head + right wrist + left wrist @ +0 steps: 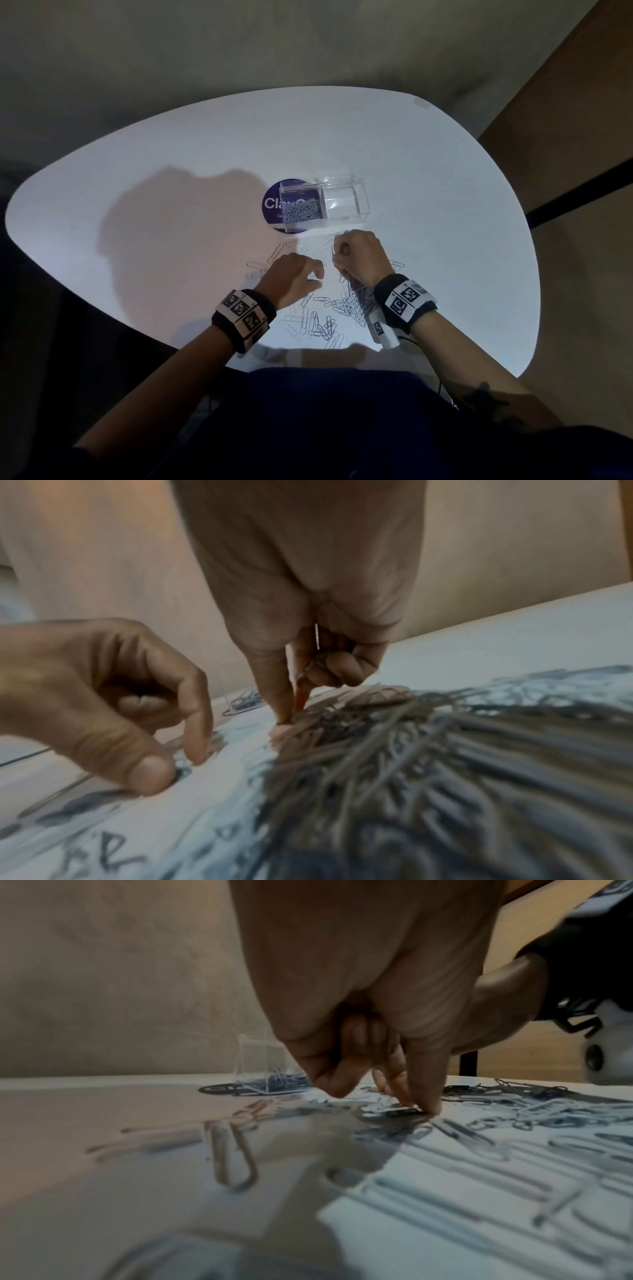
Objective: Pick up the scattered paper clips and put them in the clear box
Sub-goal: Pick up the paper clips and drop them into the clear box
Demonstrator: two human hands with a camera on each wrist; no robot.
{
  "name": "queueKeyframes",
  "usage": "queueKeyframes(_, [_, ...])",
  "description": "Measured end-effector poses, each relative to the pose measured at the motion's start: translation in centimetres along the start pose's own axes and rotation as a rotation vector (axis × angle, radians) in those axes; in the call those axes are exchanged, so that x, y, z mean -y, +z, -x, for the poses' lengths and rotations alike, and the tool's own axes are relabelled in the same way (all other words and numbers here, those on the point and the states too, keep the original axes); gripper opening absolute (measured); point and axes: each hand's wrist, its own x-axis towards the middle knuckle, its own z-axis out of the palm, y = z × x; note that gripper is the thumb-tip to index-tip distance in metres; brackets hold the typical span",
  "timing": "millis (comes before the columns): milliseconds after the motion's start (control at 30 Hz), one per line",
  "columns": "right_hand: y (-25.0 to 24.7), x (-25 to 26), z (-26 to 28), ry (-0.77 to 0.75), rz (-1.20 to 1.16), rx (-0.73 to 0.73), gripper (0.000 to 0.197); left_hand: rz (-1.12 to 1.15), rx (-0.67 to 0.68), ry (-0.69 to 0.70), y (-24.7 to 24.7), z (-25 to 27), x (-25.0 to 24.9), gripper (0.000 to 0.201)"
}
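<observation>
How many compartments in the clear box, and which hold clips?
2. Left compartment of the clear box holds paper clips; right compartment looks empty.

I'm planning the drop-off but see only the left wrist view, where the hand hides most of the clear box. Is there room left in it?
Observer: Yes. The head view shows the clear box has two compartments. The left one holds a heap of paper clips and the right one is empty.
Operator: What is the right hand doing?
Observer: The right hand is curled. In the right wrist view its thumb and forefinger pinch clips at the table, with more tucked under the other fingers.
Operator: What is the dark disc under the box?
Observer: It is a round purple sticker with white lettering, under the box's left end.
</observation>
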Motion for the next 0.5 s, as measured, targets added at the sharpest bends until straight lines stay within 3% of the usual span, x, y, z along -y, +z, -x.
queueKeyframes(200, [0.5, 0.2, -0.9, 0.039, 0.014, 0.049, 0.018, 0.03, -0.009, -0.027, 0.2, -0.2, -0.3, 0.007])
queueKeyframes(300, [0.3, -0.1, -0.8, 0.032, 0.006, 0.071, 0.017, 0.219, -0.048, -0.081, -0.5, -0.4, -0.2, 0.012])
queueKeyframes(367, [-0.1, -0.5, -0.7, 0.047, -0.074, 0.04, 0.016, 0.529, -0.085, -0.221, -1.2, -0.7, 0.2, 0.016])
queueKeyframes(433, [-0.3, -0.8, -0.4, 0.047, -0.152, -0.019, 0.016, 0.979, -0.12, -0.355, -2.1, -0.6, 0.4, 0.015])
queueKeyframes(500, [-0.3, -0.6, 0.1, 0.029, -0.117, -0.047, 0.016, 1.268, -0.117, -0.412, -2.8, -0.1, 0.5, 0.01])
